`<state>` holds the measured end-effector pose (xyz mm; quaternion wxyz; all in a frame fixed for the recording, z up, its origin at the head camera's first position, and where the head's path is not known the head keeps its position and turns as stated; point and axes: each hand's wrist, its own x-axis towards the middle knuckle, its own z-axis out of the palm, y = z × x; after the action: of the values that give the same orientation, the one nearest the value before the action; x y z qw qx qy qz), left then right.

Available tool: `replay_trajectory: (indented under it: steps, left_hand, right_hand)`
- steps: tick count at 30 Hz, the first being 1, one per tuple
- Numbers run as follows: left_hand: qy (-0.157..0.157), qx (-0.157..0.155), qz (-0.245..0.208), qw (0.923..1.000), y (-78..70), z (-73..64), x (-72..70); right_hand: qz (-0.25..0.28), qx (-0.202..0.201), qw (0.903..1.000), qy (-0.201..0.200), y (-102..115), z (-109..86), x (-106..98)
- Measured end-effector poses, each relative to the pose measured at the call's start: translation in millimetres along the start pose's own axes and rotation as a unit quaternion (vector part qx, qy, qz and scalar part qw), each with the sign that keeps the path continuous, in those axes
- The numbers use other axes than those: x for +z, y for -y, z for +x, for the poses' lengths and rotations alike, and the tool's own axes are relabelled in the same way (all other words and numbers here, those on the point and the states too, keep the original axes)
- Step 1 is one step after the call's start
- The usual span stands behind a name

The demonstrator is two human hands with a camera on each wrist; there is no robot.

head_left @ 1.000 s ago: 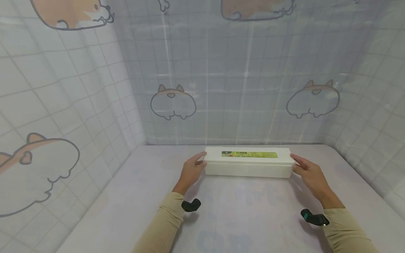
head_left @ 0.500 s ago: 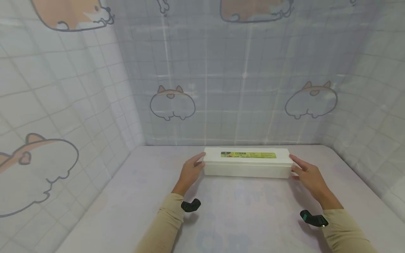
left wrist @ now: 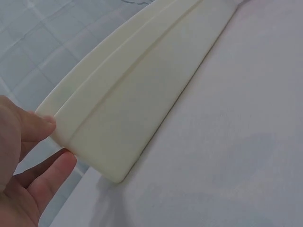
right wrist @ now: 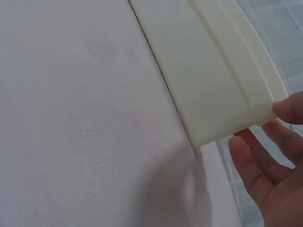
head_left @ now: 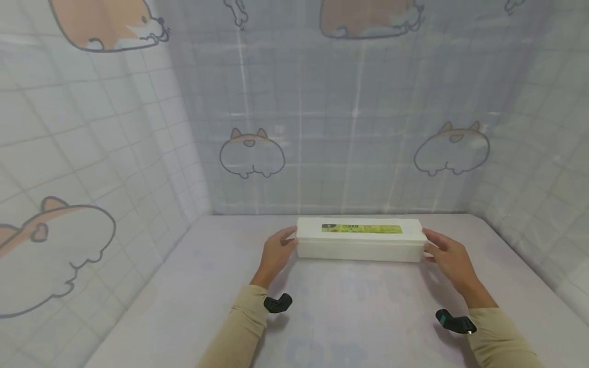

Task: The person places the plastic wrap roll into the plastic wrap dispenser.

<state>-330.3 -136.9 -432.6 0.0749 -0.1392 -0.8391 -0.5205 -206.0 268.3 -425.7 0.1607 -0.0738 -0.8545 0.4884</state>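
A long white lidded box [head_left: 361, 250] lies crosswise near the far edge of the table, its lid down. Along the lid's top runs a yellow-green printed label [head_left: 362, 229]. My left hand [head_left: 275, 258] holds the box's left end, with fingertips at the lid's corner and just below it in the left wrist view. At the opposite end, my right hand [head_left: 453, 260] grips with its fingers on the lid's edge and the end wall. In the right wrist view, the lid seam shows as a straight line along the box's side [right wrist: 199, 80].
A pale cloth-covered table [head_left: 349, 312] spreads out in front of the box. Behind it hangs a gridded curtain [head_left: 354, 128] with dog drawings, and similar sheets stand at both sides. Each beige sleeve has a black wrist device [head_left: 278, 303] by its cuff.
The head view has tipped up a little, so everything sits slightly lower in it. Both hands stay at the box's ends, and the box lies in nearly the same place.
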Motion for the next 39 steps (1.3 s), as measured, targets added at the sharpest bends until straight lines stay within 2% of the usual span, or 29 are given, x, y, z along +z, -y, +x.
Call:
replay_trajectory:
  steps: [6, 11, 18, 22, 27, 33, 39]
  left_hand:
    - [0.009, 0.011, 0.026, 0.9996, -3.8, 0.1, -5.0]
    - [0.011, 0.002, 0.027, 0.9996, -4.5, -2.1, -5.3]
    - [0.005, 0.008, 0.03, 0.9995, -1.9, -8.0, -7.3]
    - [0.001, 0.02, 0.034, 0.9992, -1.3, -13.6, -10.5]
    - [0.004, 0.029, 0.062, 0.9977, 2.3, -22.6, -13.9]
    - [0.008, 0.033, 0.065, 0.9973, 2.7, -25.6, -18.8]
    - [0.013, 0.031, 0.087, 0.9956, 4.6, -30.2, -27.1]
  right_hand:
    - [0.0, -0.005, 1.0, -0.003, -3, 1.2, 0]
    - [-0.008, -0.013, 0.9998, -0.014, -5, 1.6, 0]
    - [-0.03, 0.01, 0.9987, -0.039, -3, 0.5, 0]
    - [-0.045, 0.017, 0.9979, -0.044, -3, -4.0, -3]
    - [-0.057, 0.015, 0.9971, -0.049, -3, -15.5, -7]
    - [-0.065, 0.001, 0.9966, -0.049, -1, -21.1, -12]
    - [-0.069, 0.022, 0.9963, -0.047, 2, -21.4, -11]
